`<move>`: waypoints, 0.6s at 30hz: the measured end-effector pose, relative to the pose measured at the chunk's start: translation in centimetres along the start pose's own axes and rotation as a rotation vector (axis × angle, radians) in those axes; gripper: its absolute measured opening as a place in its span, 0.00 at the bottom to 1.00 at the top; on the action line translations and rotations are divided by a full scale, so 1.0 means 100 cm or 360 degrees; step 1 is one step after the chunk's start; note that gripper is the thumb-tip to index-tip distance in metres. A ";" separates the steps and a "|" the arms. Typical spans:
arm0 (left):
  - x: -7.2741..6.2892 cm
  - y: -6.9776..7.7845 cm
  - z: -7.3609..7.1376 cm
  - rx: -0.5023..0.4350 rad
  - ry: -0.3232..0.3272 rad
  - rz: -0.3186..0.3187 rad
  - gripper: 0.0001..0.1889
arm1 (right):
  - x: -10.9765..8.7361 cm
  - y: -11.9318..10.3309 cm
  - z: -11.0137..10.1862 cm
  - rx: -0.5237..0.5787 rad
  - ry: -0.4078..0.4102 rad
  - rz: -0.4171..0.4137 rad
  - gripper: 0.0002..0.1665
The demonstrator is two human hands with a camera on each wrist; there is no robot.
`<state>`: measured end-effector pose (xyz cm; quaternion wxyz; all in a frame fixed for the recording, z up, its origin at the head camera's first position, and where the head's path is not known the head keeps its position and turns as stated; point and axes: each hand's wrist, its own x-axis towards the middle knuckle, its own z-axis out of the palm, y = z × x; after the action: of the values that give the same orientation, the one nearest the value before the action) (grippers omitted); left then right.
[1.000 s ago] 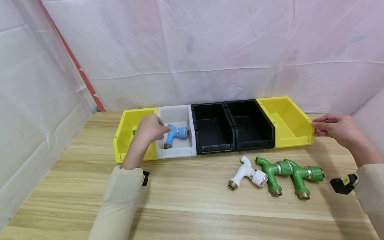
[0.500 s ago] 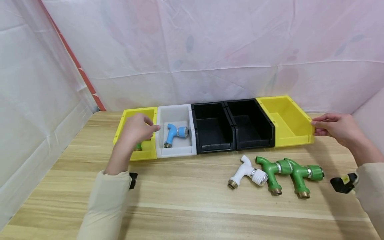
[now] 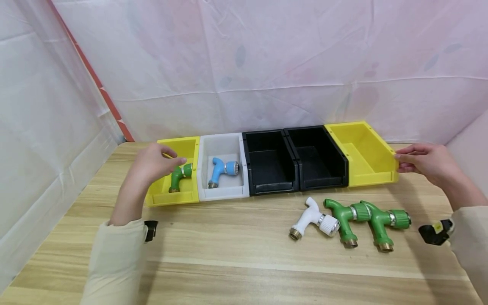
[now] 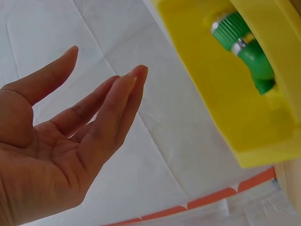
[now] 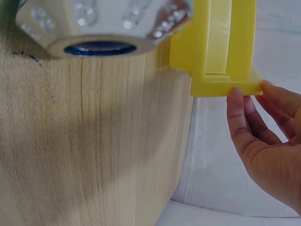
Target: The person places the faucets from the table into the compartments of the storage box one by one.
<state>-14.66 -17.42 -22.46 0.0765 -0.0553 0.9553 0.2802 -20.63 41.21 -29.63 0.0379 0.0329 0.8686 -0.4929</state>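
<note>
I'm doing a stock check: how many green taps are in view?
3. One green tap lies in the left-end yellow bin, which the left hand partly hides; a second and third lie on the table, right of the white tap.

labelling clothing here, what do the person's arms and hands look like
Both sleeves are pale beige. The left hand and right hand wear no gloves or visible rings. A small black device shows at each wrist, the right one with a yellow mark.
</note>
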 end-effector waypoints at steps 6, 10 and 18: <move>0.001 -0.016 -0.007 0.0023 0.0058 0.0038 0.25 | 0.000 0.000 0.001 -0.0007 0.0005 0.0003 0.16; 0.001 -0.030 -0.011 -0.0003 0.0098 0.0043 0.26 | -0.001 0.000 0.001 -0.0021 0.0006 0.0011 0.16; 0.003 -0.054 -0.013 -0.0033 0.0137 -0.0015 0.25 | -0.001 -0.001 0.001 -0.0015 0.0001 0.0007 0.16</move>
<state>-14.28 -22.68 -24.33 0.0359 -0.0727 0.9545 0.2871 -20.56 41.07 -29.59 0.0389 0.0347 0.8709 -0.4887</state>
